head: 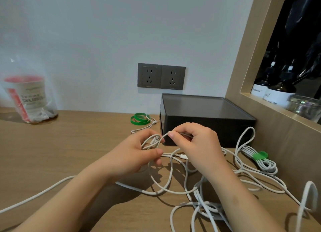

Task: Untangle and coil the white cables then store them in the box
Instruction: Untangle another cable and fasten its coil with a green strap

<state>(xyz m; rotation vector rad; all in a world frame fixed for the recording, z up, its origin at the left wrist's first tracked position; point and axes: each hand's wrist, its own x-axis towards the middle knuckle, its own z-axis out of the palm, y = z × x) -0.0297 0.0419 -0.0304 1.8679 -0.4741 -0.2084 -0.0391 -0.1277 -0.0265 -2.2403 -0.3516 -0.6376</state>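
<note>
Just before the box (206,127) edge, hands (135,153) (196,145) on white cables (203,205).

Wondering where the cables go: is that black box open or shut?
Shut. The dark lid sits flat across the black box, no gap showing.

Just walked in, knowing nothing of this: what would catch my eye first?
Mid-frame, the left hand and the right hand pinch loops of the white cables that sprawl tangled over the wooden desk. Behind them sits the dark box, lid on; by its right front corner lies one coiled bundle bound with a green tie.
</note>
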